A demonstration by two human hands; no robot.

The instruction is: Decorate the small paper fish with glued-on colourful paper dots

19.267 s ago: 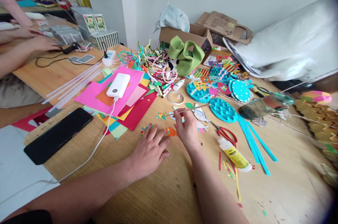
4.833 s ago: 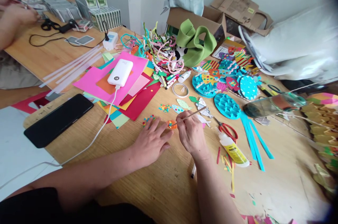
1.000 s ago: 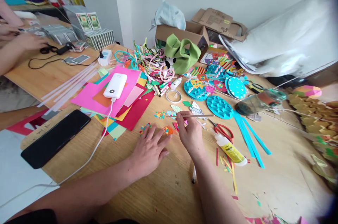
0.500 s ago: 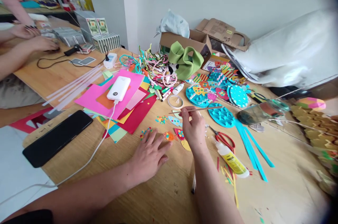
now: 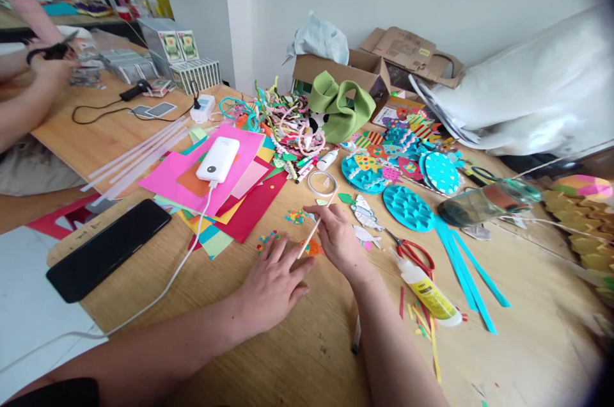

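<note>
Pale stick swung to steeper slant; slim, straight; right fingers pinching it, left fingers spread.

The small fish-shaped paper cutout was orange. The slim, straight stick was pale beige. The flat, round disc bore white dots on a turquoise ground.

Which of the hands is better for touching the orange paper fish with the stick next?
Probably the right hand: it holds the stick, with the lower end near the orange paper fish. The left hand is palm-down close by, without a stick.
</note>
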